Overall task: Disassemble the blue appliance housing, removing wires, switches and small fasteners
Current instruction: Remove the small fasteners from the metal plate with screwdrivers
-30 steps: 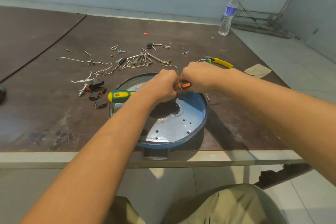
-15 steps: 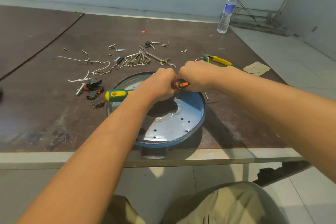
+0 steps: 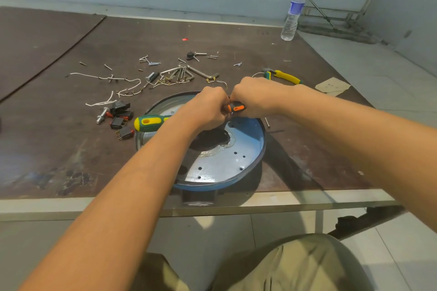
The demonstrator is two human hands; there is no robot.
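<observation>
Both hands are meeting right over the far rim of the blue housing (image 3: 236, 163), knuckles almost touching. The housing lies flat and open side up at the near edge of the worktop (image 3: 71, 149), dead centre. It is a round pan, so it has no real long axis, and its near lip just overhangs the edge.

The right hand (image 3: 254, 95) has its grip wrapped around an orange-handled tool (image 3: 236, 108). Only a stub of handle shows, lying roughly left to right between the fists, and the working end is hidden. The left hand (image 3: 208, 107) is curled tight, but I cannot tell what that grip has hold of.

The spot being worked sits directly under the two fists, on the far side of the pan, with neither hand clearly nearer. My read is a stubborn fitting at that rim, and the next move turns on keeping the tool lined up there.

A green-and-yellow screwdriver (image 3: 149, 123) rests across the left rim, handle pointing left. On the far left lie the switches (image 3: 120, 117) and white wires (image 3: 106, 77) already out, and on the far right the yellow pliers (image 3: 286, 77).
</observation>
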